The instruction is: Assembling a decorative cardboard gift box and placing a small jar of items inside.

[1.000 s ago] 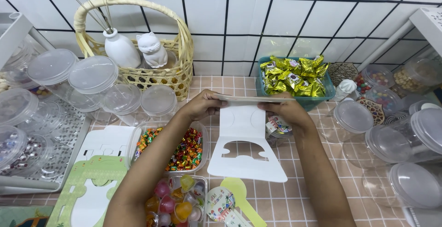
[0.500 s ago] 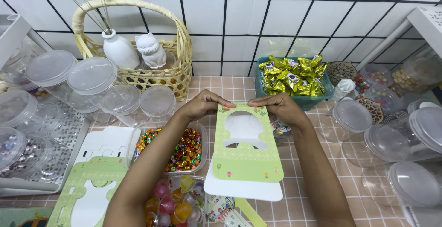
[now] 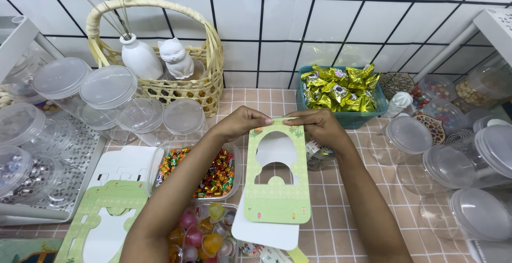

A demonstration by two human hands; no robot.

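Observation:
My left hand (image 3: 242, 122) and my right hand (image 3: 317, 125) pinch the top edge of a light green cardboard cut-out (image 3: 277, 188) with an arched window, held upright-tilted over the tiled counter. Its white flap (image 3: 265, 233) hangs folded behind and below the green panel. Under my left forearm sits a clear tub of wrapped candies (image 3: 216, 168), and below it a tub of coloured jelly cups (image 3: 200, 234).
A teal bin of gold-wrapped sweets (image 3: 340, 95) stands behind my hands. A wicker basket (image 3: 165, 84) with a white vase and cat figure is at the back left. Clear lidded jars (image 3: 458, 161) crowd both sides. Flat green cut-outs (image 3: 106, 209) lie at lower left.
The cardboard piece was folded over: its white face lay flat, then the green printed panel swung down toward me and now hangs lower, fully facing the camera.

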